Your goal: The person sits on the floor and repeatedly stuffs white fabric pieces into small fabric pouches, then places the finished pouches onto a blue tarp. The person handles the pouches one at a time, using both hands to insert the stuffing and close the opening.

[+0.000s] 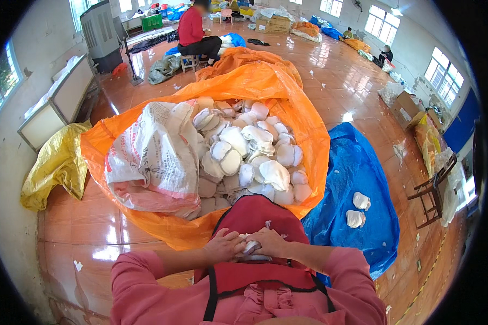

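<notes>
Over my lap, on a dark red apron [255,213], both hands meet around a small bundle of white, rounded fabric pads [250,248]. My left hand [224,246] grips the bundle from the left with its fingers curled. On the other side my right hand [268,242] is closed over it, hiding much of the pads. Just beyond my knees lies a large heap of similar white pads [236,140] on a spread orange sheet [303,114]. A white woven sack [156,157] with pink edging rests on the heap's left side.
At my right, a blue sheet [344,162] carries two small white pad bundles [356,219]. A yellow sack [59,162] lies to the left, and a wooden chair [432,192] stands at the right. Farther off, a person in red [191,30] sits on a stool.
</notes>
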{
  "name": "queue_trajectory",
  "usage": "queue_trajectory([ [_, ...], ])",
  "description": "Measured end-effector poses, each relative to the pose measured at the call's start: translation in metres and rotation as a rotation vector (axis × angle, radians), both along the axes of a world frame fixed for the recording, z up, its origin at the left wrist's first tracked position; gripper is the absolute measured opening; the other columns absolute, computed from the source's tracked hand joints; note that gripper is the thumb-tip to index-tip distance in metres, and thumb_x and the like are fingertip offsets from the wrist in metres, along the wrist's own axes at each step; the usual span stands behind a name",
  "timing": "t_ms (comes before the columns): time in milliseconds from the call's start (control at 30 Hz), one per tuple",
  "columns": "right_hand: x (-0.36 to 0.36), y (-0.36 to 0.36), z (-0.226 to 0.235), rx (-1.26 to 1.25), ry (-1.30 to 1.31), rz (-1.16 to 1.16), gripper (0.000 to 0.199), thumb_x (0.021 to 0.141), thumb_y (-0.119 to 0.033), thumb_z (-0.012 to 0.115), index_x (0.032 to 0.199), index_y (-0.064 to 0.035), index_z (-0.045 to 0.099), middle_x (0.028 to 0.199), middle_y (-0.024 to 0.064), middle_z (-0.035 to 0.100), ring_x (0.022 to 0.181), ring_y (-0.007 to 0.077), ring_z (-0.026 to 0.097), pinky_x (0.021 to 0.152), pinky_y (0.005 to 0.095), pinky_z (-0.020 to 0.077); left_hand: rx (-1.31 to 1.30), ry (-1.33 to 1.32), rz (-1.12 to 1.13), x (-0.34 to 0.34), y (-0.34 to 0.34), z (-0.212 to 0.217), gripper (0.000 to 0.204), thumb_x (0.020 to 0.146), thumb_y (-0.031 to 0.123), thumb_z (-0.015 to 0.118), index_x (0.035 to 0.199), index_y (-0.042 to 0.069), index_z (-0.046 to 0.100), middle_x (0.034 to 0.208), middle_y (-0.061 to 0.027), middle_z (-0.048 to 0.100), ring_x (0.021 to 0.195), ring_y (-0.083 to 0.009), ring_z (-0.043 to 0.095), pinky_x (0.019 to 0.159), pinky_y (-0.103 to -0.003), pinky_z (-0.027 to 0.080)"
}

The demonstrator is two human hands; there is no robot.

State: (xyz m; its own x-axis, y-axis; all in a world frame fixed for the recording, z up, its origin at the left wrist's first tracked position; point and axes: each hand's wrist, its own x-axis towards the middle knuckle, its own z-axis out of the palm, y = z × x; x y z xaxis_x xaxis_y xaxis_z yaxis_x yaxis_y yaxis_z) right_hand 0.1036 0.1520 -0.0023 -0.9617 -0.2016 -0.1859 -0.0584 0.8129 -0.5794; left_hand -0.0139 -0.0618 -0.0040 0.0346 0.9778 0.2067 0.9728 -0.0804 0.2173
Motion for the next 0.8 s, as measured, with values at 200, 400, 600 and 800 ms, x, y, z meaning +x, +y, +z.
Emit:
queue_trajectory([
  [200, 0.008, -0.004, -0.029, -0.116, 0.101, -0.109, 0.045, 0.073, -0.033, 0.075, 0.113, -0.0161, 0.065, 0.109, 0.0058, 0.066, 0.103, 0.0303, 0.057, 0.091, 0.0421, 0.0456, -0.137, 0.026, -0.203, -0.018, 0.009, 0.025, 0.036, 0.079, 0.024, 0.063, 0.112, 0.013, 0.054, 0.113, -0.0049, 0.059, 0.115, -0.0239, 0.050, 0.099, -0.040, 0.035],
  [400, 0.009, -0.002, -0.042, -0.220, 0.077, -0.185, 0.044, 0.070, -0.026, 0.076, 0.111, -0.0122, 0.065, 0.108, 0.0076, 0.067, 0.103, 0.0306, 0.057, 0.093, 0.0398, 0.0440, -0.074, 0.013, -0.248, -0.026, 0.021, 0.011, 0.028, 0.079, 0.020, 0.062, 0.105, 0.011, 0.055, 0.108, -0.0062, 0.059, 0.110, -0.0259, 0.052, 0.098, -0.038, 0.038],
  [600, 0.003, 0.007, -0.060, -0.536, -0.099, -0.207, 0.037, 0.074, -0.016, 0.075, 0.109, -0.0091, 0.064, 0.103, 0.0087, 0.067, 0.103, 0.0230, 0.061, 0.092, 0.0325, 0.0461, 0.005, -0.016, -0.297, -0.030, 0.032, 0.008, 0.030, 0.075, 0.020, 0.063, 0.101, 0.009, 0.055, 0.099, -0.0068, 0.059, 0.103, -0.0263, 0.052, 0.095, -0.037, 0.040],
  [800, 0.004, 0.017, -0.061, -0.935, -0.289, -0.311, 0.040, 0.078, 0.000, 0.067, 0.116, -0.0086, 0.056, 0.109, 0.0008, 0.061, 0.102, 0.0123, 0.058, 0.090, 0.0288, 0.0470, -0.045, -0.024, -0.296, -0.033, 0.042, 0.001, 0.036, 0.069, 0.025, 0.070, 0.096, 0.008, 0.055, 0.094, -0.0076, 0.058, 0.094, -0.0273, 0.053, 0.088, -0.036, 0.043],
])
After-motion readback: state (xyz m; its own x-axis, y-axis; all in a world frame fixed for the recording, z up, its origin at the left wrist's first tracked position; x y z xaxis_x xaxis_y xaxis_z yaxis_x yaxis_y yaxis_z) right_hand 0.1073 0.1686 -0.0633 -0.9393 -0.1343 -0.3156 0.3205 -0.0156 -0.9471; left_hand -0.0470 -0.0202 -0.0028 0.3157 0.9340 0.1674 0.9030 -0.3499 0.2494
